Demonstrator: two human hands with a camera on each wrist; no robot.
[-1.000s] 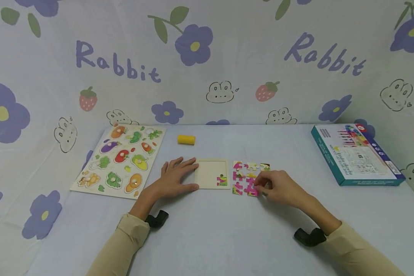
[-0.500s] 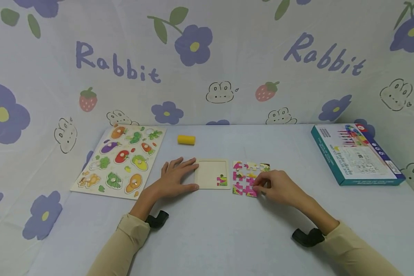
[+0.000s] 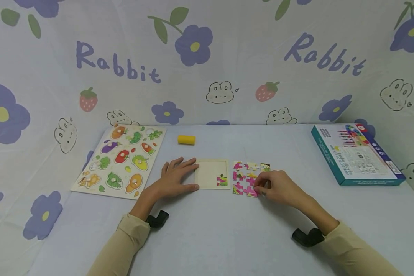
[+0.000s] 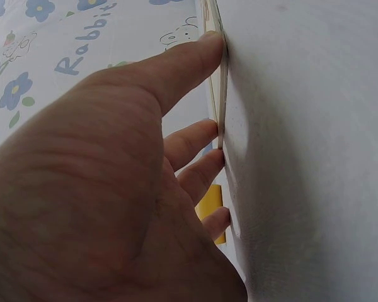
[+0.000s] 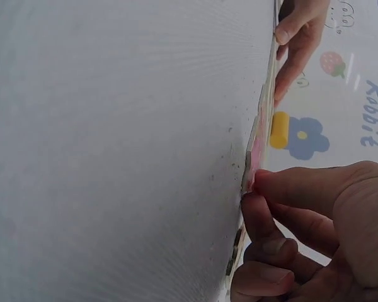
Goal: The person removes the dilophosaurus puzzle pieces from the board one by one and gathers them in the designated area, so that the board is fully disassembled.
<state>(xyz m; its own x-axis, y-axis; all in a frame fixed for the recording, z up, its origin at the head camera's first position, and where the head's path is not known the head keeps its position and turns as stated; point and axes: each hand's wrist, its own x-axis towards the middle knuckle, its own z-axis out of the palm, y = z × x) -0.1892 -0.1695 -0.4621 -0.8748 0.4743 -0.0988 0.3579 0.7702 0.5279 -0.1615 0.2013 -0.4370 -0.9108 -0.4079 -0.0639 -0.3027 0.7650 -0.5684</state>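
Observation:
My left hand (image 3: 174,180) lies at the left edge of a shallow square puzzle tray (image 3: 207,168), fingers spread, with fingertips and thumb touching its rim. One green and pink jigsaw piece (image 3: 222,180) sits in the tray's lower right corner. To the right of the tray, several loose jigsaw pieces (image 3: 237,176) lie in rows on the table. Over their lower right part is my right hand (image 3: 279,186), hiding some of them. In the right wrist view its thumb and index finger pinch the edge of a pink jigsaw piece (image 5: 257,154), low at the table surface.
A vegetable peg puzzle board (image 3: 120,161) lies at the left. Behind the tray is a yellow cylinder (image 3: 186,140). A teal-edged flat box (image 3: 357,155) lies at the right on the white table (image 3: 220,230). A printed cloth (image 3: 234,57) hangs behind.
My right hand has shifted very slightly left with the pink jigsaw piece at its fingertips. My left hand and the tray have stayed in place.

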